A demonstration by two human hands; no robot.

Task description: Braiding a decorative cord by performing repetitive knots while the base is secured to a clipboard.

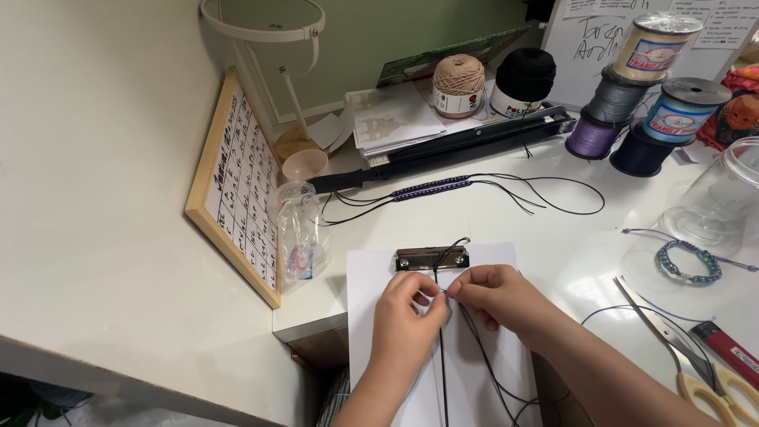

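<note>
Black cord [441,348] clamped under the clipboard clip [432,258], pinched just below the clip by left hand [407,312] and right hand [498,296] in closed grip; knotting barely begun, almost whole length unworked; finished purple braid [433,187] beyond the clip.

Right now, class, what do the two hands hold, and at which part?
Both the left hand and right hand pinch the black cord just below the clipboard's metal clip, fingertips meeting there.

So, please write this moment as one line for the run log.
left hand: pinches thin black cord | right hand: pinches same cord | white clipboard: metal clip holds cord
</note>
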